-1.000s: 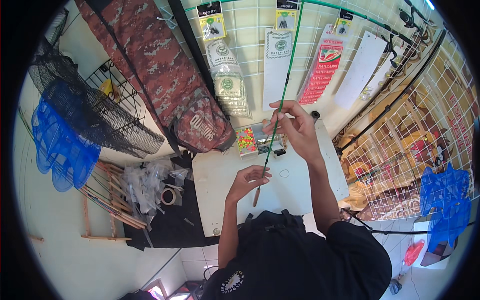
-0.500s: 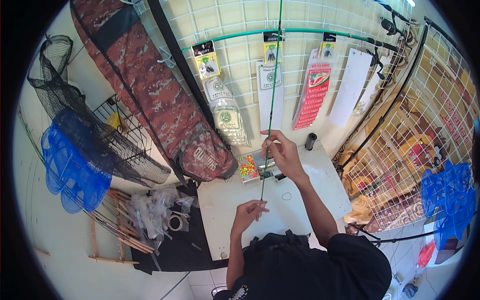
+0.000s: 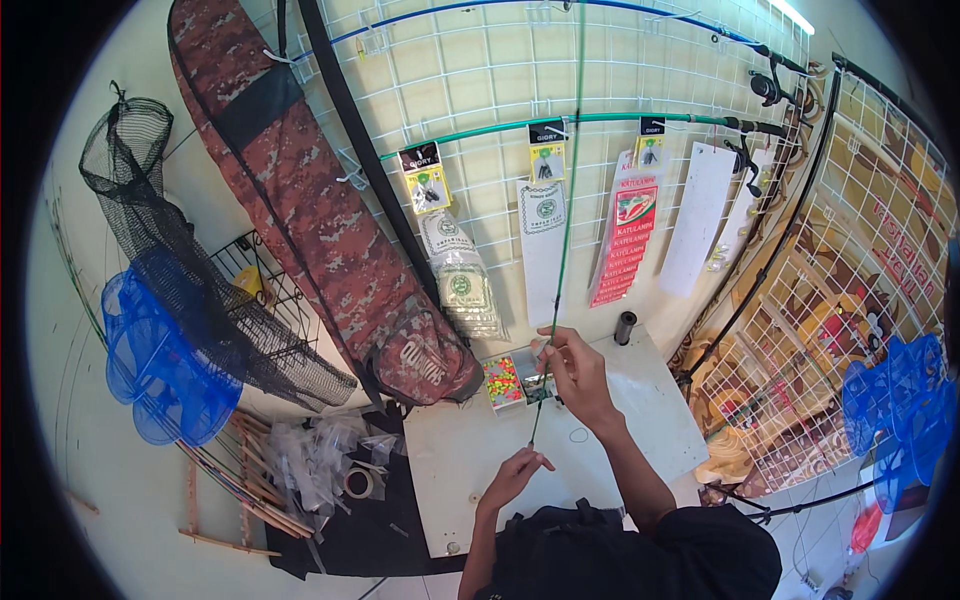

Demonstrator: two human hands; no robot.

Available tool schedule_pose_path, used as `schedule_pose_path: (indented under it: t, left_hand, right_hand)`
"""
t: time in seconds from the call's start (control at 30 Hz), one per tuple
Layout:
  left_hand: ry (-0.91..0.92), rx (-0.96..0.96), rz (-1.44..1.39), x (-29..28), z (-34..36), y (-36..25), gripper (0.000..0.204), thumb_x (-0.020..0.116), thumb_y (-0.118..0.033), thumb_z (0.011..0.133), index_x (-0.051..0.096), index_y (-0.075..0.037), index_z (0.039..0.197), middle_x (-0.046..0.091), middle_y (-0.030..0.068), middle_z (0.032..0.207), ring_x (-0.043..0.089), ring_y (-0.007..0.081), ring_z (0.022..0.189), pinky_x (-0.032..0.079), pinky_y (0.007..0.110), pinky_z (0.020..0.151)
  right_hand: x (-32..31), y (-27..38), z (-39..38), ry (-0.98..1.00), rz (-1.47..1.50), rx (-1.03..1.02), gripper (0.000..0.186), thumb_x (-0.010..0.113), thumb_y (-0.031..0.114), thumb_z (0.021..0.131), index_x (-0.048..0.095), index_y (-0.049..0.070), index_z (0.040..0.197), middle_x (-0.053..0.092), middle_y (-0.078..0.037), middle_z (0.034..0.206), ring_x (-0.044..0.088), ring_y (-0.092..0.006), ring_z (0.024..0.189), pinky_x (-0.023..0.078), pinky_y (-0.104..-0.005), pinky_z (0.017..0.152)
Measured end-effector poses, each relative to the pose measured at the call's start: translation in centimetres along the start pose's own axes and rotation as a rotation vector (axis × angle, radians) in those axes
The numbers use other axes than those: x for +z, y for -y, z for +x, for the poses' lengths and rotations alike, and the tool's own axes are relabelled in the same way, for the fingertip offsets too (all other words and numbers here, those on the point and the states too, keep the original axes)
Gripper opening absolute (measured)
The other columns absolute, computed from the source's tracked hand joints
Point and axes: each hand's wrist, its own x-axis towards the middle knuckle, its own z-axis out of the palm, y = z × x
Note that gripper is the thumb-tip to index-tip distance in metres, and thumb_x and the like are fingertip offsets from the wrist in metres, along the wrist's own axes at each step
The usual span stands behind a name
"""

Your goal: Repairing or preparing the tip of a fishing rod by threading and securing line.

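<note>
White table [image 3: 455, 455]: box [image 3: 508, 404] of bright pieces [image 3: 502, 378], upright black cylinder [image 3: 625, 328]

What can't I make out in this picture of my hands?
All in the head view:
Green rod: upper end cut off by the top edge.
Its lower end: hidden by your left hand.
Bright bits: too small to identify.
Clear bags: contents lost in overlapping, shiny plastic.

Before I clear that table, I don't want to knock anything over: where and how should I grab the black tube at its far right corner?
Grip the black tube around its upper half, probably best from the near side: it looks upright and round, with the wall behind it. The right hand, at the green rod, is off to its left.
</note>
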Motion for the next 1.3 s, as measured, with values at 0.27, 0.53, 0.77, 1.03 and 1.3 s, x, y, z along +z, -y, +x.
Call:
schedule_pose_path:
  t: [0.27,0.53,0.77,1.03,1.3]
  left_hand:
    - [0.025,-0.046,0.032,0.3,-1.5,4.4,0.036,0.046,-0.031,0.102,0.068,-0.007,0.088,0.058,0.0065,0.089,0.054,0.0184,0.094,0.041,0.032,0.089]
    - [0.121,-0.309,0.202,0.2,-2.0,9.4,0.049,0.041,-0.046,0.100,0.070,-0.008,0.088,0.063,0.0094,0.091,0.058,0.0220,0.096,0.041,0.034,0.092]
    - [0.383,-0.416,0.168,1.5,-0.9,16.1,0.060,0.036,-0.054,0.099,0.071,-0.007,0.086,0.065,0.0040,0.084,0.058,0.0167,0.084,0.047,0.033,0.082]
    - [0.490,-0.499,0.207,2.8,-0.5,20.0,0.065,0.035,-0.062,0.096,0.072,-0.009,0.089,0.067,0.0048,0.084,0.059,0.0167,0.079,0.049,0.033,0.075]
    - [0.428,-0.518,0.313,2.6,-0.5,20.7,0.065,0.033,-0.059,0.097,0.072,-0.008,0.088,0.068,0.0081,0.084,0.061,0.0206,0.084,0.048,0.035,0.082]
  right_hand:
    - [2.0,0.9,2.0,0.059,-0.011,0.001,0.032,0.048,0.005,0.097,0.053,0.003,0.129,0.061,-0.008,0.086,0.061,-0.0109,0.073,0.052,-0.0260,0.066]
    - [2.5,-0.8,2.2,0.032,-0.061,-0.032,0.031,0.047,0.005,0.097,0.053,0.003,0.128,0.060,-0.009,0.086,0.064,-0.0142,0.071,0.053,-0.0266,0.064]
    - [2.2,-2.1,2.5,-0.012,-0.087,0.037,0.034,0.046,0.007,0.098,0.047,0.003,0.132,0.060,-0.011,0.085,0.067,-0.0166,0.072,0.053,-0.0288,0.064]
    - [2.8,-4.0,1.1,-0.147,-0.068,-0.089,0.039,0.041,0.008,0.100,0.039,0.004,0.139,0.053,-0.007,0.085,0.060,-0.0140,0.067,0.051,-0.0288,0.066]
    - [3.1,-6.0,0.0,-0.136,-0.180,-0.090,0.041,0.050,0.006,0.096,0.043,0.004,0.136,0.063,-0.011,0.084,0.068,-0.0174,0.072,0.056,-0.0294,0.063]
